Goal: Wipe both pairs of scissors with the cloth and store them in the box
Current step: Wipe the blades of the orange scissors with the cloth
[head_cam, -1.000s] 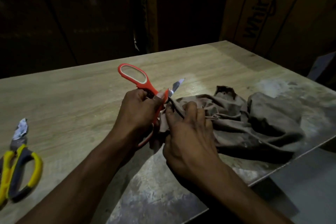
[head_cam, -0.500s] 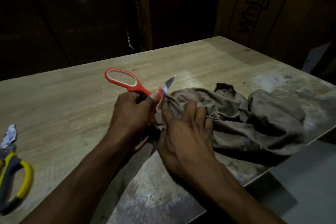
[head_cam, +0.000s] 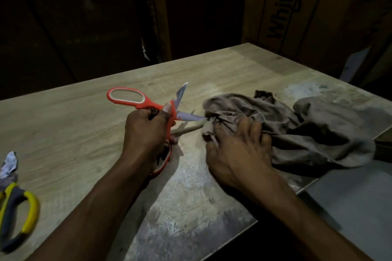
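the left hand (head_cam: 148,133) grips the stiff, light red scissors (head_cam: 152,106) safely by the handles above the table (head_cam: 63,133), blades spread and sharp, while the right hand (head_cam: 237,150) bunches the soft cloth (head_cam: 307,129) at one blade tip.

You face a light wood-grain table (head_cam: 89,133) whose near right part is scuffed grey. Behind it the room lies in deep shadow. A tall cardboard carton (head_cam: 307,6) with dark printed lettering stands at far right; dim upright panels (head_cam: 154,6) stand beyond the far edge.
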Tool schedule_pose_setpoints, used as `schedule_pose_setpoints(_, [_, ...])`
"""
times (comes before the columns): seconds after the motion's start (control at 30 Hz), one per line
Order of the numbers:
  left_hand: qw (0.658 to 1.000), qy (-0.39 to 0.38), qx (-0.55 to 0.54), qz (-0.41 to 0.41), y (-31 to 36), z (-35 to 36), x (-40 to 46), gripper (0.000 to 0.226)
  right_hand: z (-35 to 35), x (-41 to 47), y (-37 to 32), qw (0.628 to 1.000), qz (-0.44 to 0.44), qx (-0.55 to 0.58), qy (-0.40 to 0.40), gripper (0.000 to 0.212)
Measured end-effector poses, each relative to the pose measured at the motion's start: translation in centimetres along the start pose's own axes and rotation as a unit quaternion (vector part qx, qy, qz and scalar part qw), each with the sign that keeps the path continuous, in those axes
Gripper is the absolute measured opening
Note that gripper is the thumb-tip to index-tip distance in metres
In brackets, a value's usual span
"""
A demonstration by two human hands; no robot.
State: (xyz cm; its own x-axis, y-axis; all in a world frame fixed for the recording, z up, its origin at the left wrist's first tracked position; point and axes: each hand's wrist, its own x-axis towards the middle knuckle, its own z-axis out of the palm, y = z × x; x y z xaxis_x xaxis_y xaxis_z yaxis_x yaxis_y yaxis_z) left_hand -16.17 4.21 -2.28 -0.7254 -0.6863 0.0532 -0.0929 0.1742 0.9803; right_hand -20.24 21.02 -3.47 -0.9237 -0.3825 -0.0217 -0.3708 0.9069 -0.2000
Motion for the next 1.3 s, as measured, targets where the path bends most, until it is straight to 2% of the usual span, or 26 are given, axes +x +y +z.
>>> schedule_pose_setpoints(0.13, [1.000, -0.009, 0.004, 0.001, 0.0, -0.2, -0.2, 0.031, -0.8, 0.6, 1.5, 0.998, 0.029, 0.029, 0.041, 0.060])
schedule_pose_setpoints(0.23, [1.000, -0.017, 0.012, -0.002, 0.0, 0.5, -0.4, 0.036, -1.0, -0.5, -1.5, 0.996, -0.045, 0.075, 0.012, 0.061])
schedule_pose_setpoints(0.33, [0.999, -0.004, 0.032, -0.019, -0.2, 0.6, -0.2, 0.042, -0.4, -0.7, -4.4, 0.992, -0.107, 0.067, -0.001, 0.064])
schedule_pose_setpoints(0.43, [0.999, -0.030, 0.009, -0.022, 0.0, 0.3, -0.3, 0.040, -0.5, 1.1, -2.7, 0.997, -0.077, 0.019, -0.004, 0.066])
schedule_pose_setpoints(0.53, [0.999, -0.040, 0.033, -0.015, 0.0, 0.5, -0.4, 0.039, -0.5, 1.1, -0.9, 0.997, -0.076, 0.002, -0.030, 0.066])
schedule_pose_setpoints(0.6, [0.999, -0.036, 0.018, -0.033, -0.4, 0.7, -0.3, 0.041, -0.3, 0.3, -1.5, 0.994, -0.098, 0.034, -0.044, 0.070])
schedule_pose_setpoints(0.7, [0.999, -0.022, 0.039, -0.025, -0.5, 0.8, -0.3, 0.045, -0.6, -0.6, -2.9, 0.991, -0.122, 0.044, -0.022, 0.085])
schedule_pose_setpoints(0.87, [0.998, -0.036, 0.046, -0.025, -0.2, 0.7, -0.4, 0.048, -0.6, -1.2, -1.5, 0.988, -0.142, 0.044, -0.029, 0.068])
schedule_pose_setpoints(1.0, [0.997, -0.063, 0.034, -0.016, -0.2, 0.9, -0.8, 0.048, -1.0, 1.5, 0.4, 0.987, -0.144, 0.066, -0.034, 0.067])
schedule_pose_setpoints(1.07, [0.997, -0.065, 0.047, 0.005, -0.2, 0.8, -0.7, 0.047, -0.8, 2.5, 0.5, 0.983, -0.172, 0.043, -0.036, 0.067])
schedule_pose_setpoints(1.23, [0.996, -0.091, 0.023, 0.014, 0.3, 0.6, -0.9, 0.039, -2.1, 5.4, 1.8, 0.988, -0.152, -0.017, 0.007, 0.072])
schedule_pose_setpoints(1.3, [0.995, -0.090, 0.045, 0.028, 0.4, 0.6, -0.9, 0.037, -2.5, 5.0, 1.6, 0.985, -0.170, -0.026, 0.006, 0.070])
